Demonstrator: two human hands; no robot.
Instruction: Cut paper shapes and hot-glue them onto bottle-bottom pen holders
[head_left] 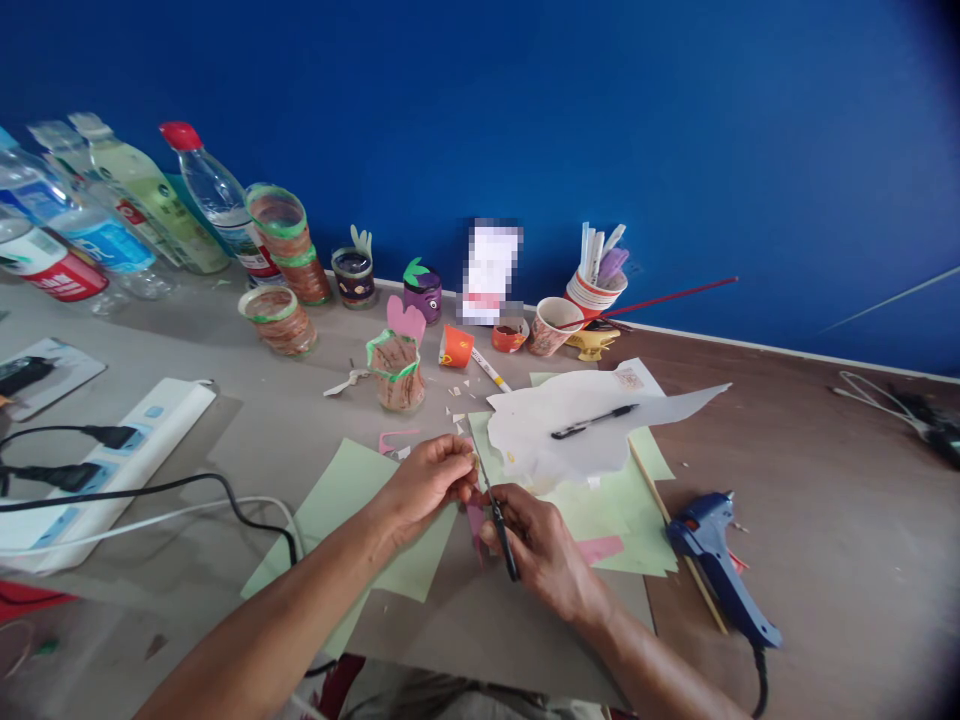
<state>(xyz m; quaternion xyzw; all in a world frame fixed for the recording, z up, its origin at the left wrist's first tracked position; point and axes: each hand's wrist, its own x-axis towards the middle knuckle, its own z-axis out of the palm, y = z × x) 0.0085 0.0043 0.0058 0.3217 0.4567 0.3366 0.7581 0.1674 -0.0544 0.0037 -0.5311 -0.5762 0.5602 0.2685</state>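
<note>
Between jar (pixel 400 388) and glue gun (pixel 721 570) | right hand (pixel 538 540) grips scissors (pixel 505 540) | left hand (pixel 439 475) pinched, hold unclear

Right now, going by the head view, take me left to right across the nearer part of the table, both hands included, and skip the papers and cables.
White power strip → left hand → right hand holding the scissors → blue glue gun.

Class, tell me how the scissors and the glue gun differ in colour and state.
The scissors have black handles; the glue gun is mainly blue. The right hand holds the scissors, while the glue gun lies unheld on the table. Both are hand tools.
</note>
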